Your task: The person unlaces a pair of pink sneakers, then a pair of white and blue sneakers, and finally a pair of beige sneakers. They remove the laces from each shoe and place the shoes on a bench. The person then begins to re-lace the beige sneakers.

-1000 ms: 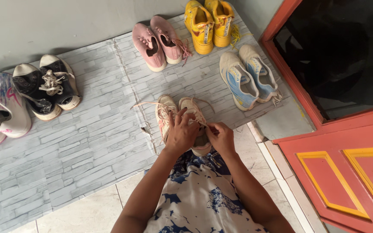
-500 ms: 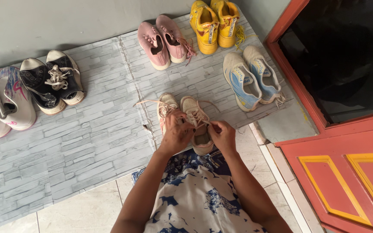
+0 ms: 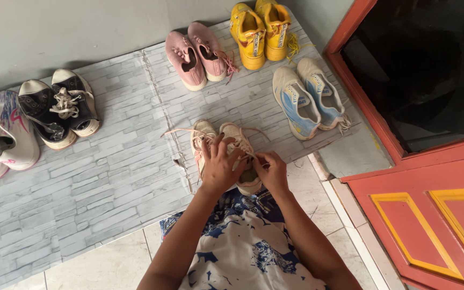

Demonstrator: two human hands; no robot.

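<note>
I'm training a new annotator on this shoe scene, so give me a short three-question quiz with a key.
1. True or false: both hands are at the beige shoes.
2. Which pair lies nearest the red door? A) black shoes B) blue shoes C) pink shoes
3. Fill in: the yellow shoes stand at the mat's far edge, next to the ____ pair.

Key:
1. True; the left hand covers them and the right hand pinches a lace end.
2. B, the blue shoes.
3. Pink; the pink shoes are beside them, while the black shoes sit far off by the white pair.
</note>
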